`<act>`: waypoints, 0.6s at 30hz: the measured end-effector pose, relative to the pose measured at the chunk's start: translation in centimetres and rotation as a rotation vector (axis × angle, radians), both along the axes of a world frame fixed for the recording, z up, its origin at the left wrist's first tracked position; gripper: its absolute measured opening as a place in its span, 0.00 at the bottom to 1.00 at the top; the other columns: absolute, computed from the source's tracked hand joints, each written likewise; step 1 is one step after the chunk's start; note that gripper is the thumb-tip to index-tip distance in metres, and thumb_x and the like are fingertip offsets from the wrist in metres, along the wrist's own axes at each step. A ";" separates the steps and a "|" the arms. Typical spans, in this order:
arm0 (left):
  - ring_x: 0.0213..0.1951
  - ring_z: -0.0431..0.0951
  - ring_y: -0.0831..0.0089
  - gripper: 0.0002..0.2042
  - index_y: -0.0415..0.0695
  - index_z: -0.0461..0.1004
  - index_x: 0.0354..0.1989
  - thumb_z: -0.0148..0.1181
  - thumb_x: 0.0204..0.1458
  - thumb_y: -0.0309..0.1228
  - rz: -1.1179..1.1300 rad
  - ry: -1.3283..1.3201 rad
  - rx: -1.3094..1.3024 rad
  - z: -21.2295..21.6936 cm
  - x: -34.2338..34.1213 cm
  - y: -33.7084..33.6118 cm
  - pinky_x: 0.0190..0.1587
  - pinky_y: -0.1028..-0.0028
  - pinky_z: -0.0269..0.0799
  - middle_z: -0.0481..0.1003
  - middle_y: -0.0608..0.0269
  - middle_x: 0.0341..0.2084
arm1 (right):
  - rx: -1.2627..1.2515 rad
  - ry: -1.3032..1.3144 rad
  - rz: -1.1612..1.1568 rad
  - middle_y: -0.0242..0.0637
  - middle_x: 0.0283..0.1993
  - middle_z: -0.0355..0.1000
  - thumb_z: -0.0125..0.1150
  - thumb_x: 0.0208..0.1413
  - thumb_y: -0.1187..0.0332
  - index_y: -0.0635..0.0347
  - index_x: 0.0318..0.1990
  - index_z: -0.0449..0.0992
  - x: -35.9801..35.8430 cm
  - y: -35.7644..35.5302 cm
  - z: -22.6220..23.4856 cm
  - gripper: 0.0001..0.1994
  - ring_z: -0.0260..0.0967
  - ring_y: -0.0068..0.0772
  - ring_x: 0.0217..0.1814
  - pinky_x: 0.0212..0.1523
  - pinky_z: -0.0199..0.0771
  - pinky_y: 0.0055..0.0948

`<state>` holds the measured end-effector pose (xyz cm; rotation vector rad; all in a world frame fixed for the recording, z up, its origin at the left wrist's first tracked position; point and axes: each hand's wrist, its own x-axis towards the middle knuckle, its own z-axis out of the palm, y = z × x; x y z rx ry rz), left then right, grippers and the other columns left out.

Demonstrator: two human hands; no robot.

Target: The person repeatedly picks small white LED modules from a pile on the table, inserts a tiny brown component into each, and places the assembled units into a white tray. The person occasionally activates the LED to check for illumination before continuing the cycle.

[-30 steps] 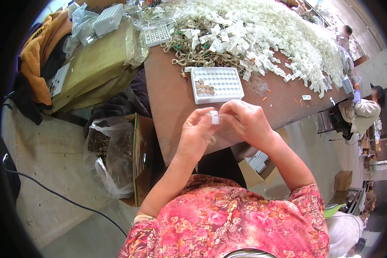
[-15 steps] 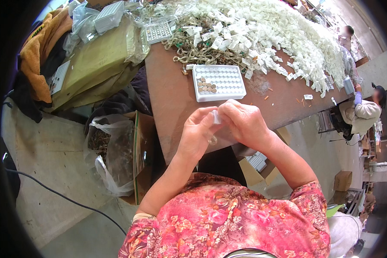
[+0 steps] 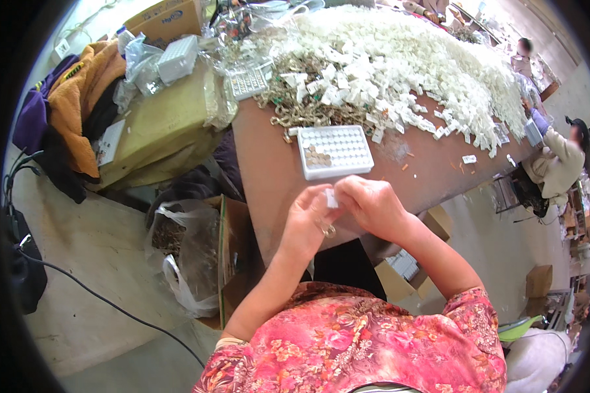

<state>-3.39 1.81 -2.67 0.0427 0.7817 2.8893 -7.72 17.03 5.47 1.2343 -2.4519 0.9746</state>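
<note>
In front of the table's near edge, my left hand (image 3: 307, 213) pinches a small white tag (image 3: 332, 198). My right hand (image 3: 372, 202) meets it there, its fingertips closed at the tag's right side. A gold-coloured ring-like piece (image 3: 328, 230) dangles below my left fingers; how it joins the tag is hidden. Just beyond my hands lies a white tray (image 3: 339, 173) with rows of small round hollows. Several round tan pieces (image 3: 317, 156) sit in its left part.
A heap of white tags (image 3: 400, 62) covers the far side of the brown table (image 3: 272, 196), beside tangled beige straps (image 3: 308, 108). Left of the table stand a yellowish wrapped bundle (image 3: 157, 121) and a carton with a plastic bag (image 3: 200, 262). Another person (image 3: 560, 160) works at the right.
The whole scene sits lower in the picture, as the view has tilted up. My hands still hold the tag together, and the gold-coloured piece hangs in plainer sight below my left hand.
</note>
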 end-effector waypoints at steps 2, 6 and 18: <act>0.43 0.77 0.72 0.10 0.43 0.72 0.46 0.55 0.60 0.33 -0.008 0.042 0.014 -0.1 -0.2 0.0 0.49 0.64 0.73 0.77 0.62 0.40 | 0.047 0.071 0.004 0.40 0.28 0.69 0.56 0.49 0.75 0.59 0.34 0.70 0.0 -0.1 0.0 0.05 0.73 0.45 0.29 0.28 0.73 0.36; 0.44 0.77 0.71 0.11 0.41 0.72 0.46 0.55 0.60 0.33 -0.004 -0.019 0.026 0.7 0.0 0.1 0.53 0.63 0.72 0.77 0.61 0.40 | 0.039 0.132 0.032 0.37 0.26 0.69 0.59 0.45 0.74 0.58 0.36 0.72 0.0 -0.5 0.3 0.08 0.72 0.41 0.29 0.29 0.72 0.34; 0.53 0.71 0.52 0.23 0.51 0.73 0.51 0.67 0.44 0.39 1.324 0.851 -2.034 13.7 -17.2 -9.8 0.57 0.56 0.60 0.75 0.55 0.45 | -0.450 -0.346 -0.374 0.37 0.31 0.76 0.58 0.56 0.78 0.66 0.40 0.77 3.8 3.3 -1.6 0.06 0.75 0.24 0.31 0.34 0.73 0.22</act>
